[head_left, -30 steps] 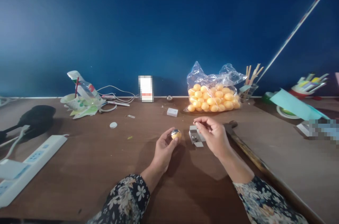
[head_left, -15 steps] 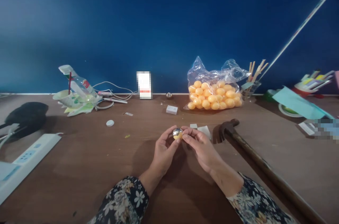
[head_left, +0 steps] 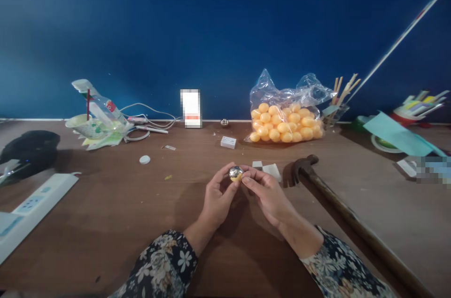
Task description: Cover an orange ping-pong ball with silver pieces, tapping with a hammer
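In the head view, your left hand (head_left: 219, 197) is closed around a small ball (head_left: 236, 173), shiny silver on top and orange below, and holds it just above the brown surface (head_left: 116, 213), in the middle and near to you. Your right hand (head_left: 268, 193) has the thumb and fingers pinched together, and their tips touch the right side of the ball. Just behind the hands lies a small grey box (head_left: 269, 169). A hammer (head_left: 306, 166) rests beside it on the right, and a bag of orange balls (head_left: 285, 126) stands farther back, at the wall.
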### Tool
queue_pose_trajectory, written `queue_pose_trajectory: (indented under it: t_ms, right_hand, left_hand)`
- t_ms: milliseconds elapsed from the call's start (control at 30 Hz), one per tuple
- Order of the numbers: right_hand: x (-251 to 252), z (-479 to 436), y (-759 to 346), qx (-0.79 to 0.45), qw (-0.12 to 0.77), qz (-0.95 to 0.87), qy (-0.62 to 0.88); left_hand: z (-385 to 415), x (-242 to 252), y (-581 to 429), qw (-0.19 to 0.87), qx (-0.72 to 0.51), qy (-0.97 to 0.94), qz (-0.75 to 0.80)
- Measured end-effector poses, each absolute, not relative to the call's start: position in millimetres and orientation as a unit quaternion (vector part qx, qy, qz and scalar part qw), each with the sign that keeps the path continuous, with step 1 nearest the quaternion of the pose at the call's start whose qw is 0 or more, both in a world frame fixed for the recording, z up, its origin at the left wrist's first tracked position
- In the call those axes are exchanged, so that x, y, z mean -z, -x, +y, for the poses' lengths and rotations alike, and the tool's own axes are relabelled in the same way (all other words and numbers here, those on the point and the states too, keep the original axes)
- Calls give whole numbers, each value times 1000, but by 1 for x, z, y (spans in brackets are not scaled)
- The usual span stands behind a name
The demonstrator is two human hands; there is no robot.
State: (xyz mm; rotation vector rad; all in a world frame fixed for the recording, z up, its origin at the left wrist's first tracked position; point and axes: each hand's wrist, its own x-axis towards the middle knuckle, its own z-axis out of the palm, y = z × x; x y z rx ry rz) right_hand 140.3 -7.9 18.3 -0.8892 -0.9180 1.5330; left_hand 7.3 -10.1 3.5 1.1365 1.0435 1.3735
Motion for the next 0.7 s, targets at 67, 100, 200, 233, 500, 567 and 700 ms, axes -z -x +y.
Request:
queue_pose_trajectory:
  t_ms: [67, 100, 200, 233, 500, 567, 700]
  right_hand:
    - [-18, -7, -141, -646, 544, -387, 371]
    - [-18, -7, -141, -646, 544, -388, 368]
    - [-18, -8, -141, -642, 544, -394, 369]
    - [-18, -8, -141, -640, 543, -395, 373]
    - [-22, -9, -140, -637, 546, -390, 380]
    - [-23, -9, -140, -639, 545, -386, 382]
    - [-24, -9, -141, -634, 540, -393, 389]
  left_hand:
    - [-10, -4, -7, 514, -570, -473, 432]
    - [-10, -4, -7, 514, -570, -474, 432]
    - [-10, -4, -8, 511, -573, -472, 433]
    - [-10, -4, -8, 512, -574, -469, 433]
    - [-10, -3, -7, 504, -571, -482, 433]
    - [-10, -3, -7, 500, -568, -489, 434]
    - [-10, 0, -6, 495, -574, -488, 434]
